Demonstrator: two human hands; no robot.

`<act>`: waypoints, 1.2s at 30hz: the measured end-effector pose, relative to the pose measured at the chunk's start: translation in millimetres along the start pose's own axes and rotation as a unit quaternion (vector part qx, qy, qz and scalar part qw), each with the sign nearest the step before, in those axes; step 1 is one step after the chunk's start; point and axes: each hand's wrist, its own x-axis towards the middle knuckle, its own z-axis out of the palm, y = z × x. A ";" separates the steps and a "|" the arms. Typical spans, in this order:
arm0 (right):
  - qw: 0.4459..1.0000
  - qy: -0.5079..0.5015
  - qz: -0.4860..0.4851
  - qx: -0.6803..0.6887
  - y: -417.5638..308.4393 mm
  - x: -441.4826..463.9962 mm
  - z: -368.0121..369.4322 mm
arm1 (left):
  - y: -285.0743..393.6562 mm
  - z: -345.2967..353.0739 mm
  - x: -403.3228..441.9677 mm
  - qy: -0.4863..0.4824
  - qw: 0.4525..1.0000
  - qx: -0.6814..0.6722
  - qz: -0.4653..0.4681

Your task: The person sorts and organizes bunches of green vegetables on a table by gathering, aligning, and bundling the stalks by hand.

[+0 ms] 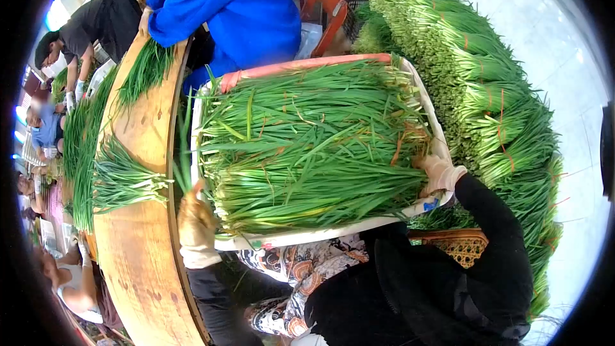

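A white shallow crate (291, 238) packed with long green garlic chives (314, 147) lies in front of me, over my lap. My right hand (441, 174), in a pale glove, is closed over the crate's right rim, its fingertips against the chive stems. At the left rim, my gloved left hand (197, 223) is curled and slightly blurred. A few loose chive blades (184, 144) stand up beside its fingers; whether they are in its grip is unclear. Thin rubber bands (398, 148) show among the chives in the crate.
A long wooden table (138, 250) at left bears loose chives (128, 176). At right, a large pile of banded chive bundles (487, 102) covers the floor. A person in blue (237, 13) sits just beyond the crate. Other people work across the table. A brown chair (327, 3) stands behind.
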 end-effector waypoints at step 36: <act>0.931 -0.183 -0.316 0.007 -195.4 -18.2 7.1 | -79.4 150.9 -83.5 -0.246 0.874 0.378 -0.184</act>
